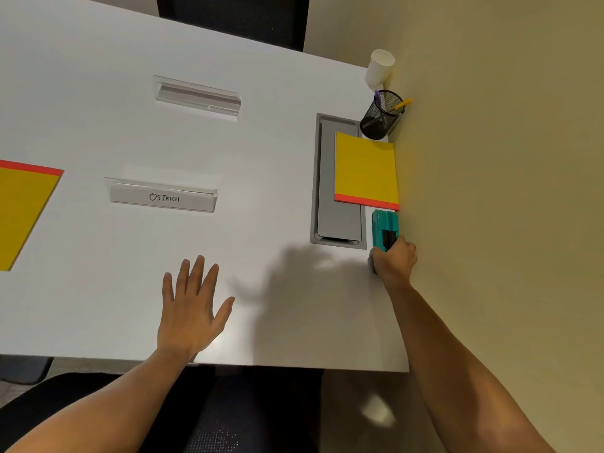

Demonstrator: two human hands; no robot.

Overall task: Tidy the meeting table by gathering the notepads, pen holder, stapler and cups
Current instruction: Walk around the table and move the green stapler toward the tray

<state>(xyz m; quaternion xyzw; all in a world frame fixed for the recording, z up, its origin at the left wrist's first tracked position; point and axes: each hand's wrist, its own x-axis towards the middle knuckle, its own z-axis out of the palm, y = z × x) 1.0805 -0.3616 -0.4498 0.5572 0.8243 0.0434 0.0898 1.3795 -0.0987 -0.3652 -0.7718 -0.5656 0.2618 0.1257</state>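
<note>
**Stapler gripped at right counter edge**

Far left: yellow notepad (23, 210), red strip, cut off by frame. Name holder (161, 195) reads "OSTRICH"; a second holder (197, 96) farther off, unlabelled. Left hand (191, 308) flat, fingers spread wide, on bare white counter (277, 158). Right hand (394, 259) grips teal stapler (385, 228) against wall. Beyond it along that edge: second notepad (366, 168), mesh pen holder (382, 114), white cup (379, 68).

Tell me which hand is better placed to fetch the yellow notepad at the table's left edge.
Probably the left hand: it lies open and flat on the table, nearer the left notepad. The right hand grips the teal stapler by the wall.
</note>
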